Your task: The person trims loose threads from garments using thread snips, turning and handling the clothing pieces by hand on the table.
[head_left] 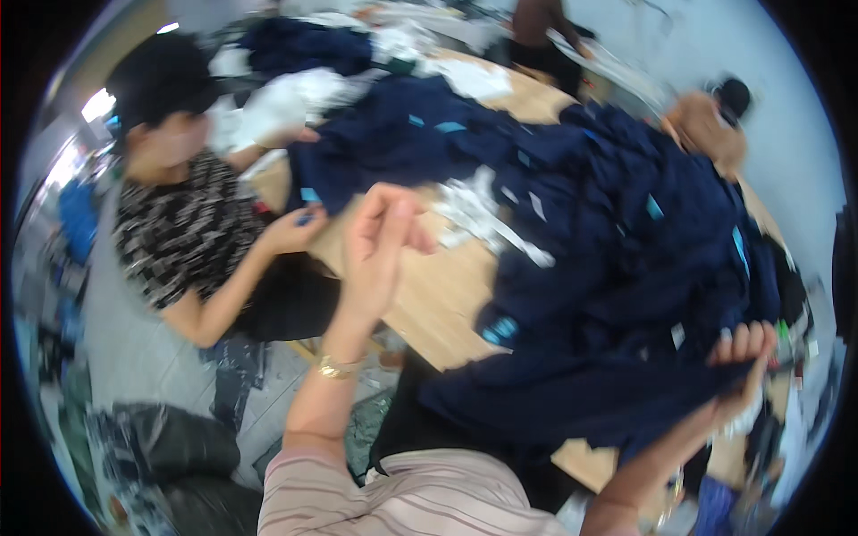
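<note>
At far left, dark bags lie on the grey floor. Beside them a seated co-worker in a black-and-white patterned top leans over the wooden surface; one of this person's hands pinches a small blue tag at the edge of a navy cloth.

Right of the co-worker, the wearer's left hand is raised above the surface, wrist carrying a gold bracelet. Its fingers are drawn together and curled; blur prevents telling whether anything is pinched between them. It touches no garment.

Behind it, crumpled white paper strips lie on the bare wood, just beside the pile.

The pile of navy garments covers the centre and right of the surface, with small light-blue labels scattered over it. One fold hangs over the near edge.

At lower right, the wearer's right hand is clamped on the near edge of the navy garments, fingers wrapped over the cloth.

At upper right, another person bends over the far side.
</note>
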The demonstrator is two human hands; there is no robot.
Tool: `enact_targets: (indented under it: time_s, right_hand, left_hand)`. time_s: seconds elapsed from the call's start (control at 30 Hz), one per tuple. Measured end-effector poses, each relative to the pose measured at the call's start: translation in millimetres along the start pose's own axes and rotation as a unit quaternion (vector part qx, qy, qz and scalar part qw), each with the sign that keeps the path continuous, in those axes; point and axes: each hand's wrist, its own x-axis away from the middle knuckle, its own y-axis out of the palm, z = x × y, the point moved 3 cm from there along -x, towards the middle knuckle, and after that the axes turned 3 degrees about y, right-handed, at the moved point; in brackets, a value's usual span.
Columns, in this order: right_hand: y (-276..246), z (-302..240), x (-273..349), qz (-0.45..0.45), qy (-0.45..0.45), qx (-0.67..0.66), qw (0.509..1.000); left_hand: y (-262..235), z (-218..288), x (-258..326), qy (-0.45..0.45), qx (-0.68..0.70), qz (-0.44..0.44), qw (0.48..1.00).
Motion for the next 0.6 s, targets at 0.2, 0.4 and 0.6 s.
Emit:
enact_targets:
  time_s: [0.2, 0.4, 0.6]
  right_hand:
    - [16.3, -4.4, 14.2, 0.031, 0.037, 0.004, 0.999]
    - [11.0, -20.5, 25.3, 0.042, 0.039, 0.057, 0.997]
    - [6.7, -15.5, 14.3, 0.055, 0.038, 0.065, 0.996]
  left_hand:
    - [-3.9, -130.4, 89.3, -0.297, -0.269, -0.263, 0.878]
    - [67.5, -177.5, 152.2, -0.157, -0.236, -0.332, 0.9]
    - [66.8, -174.4, 125.4, -0.185, -0.164, -0.322, 0.914]
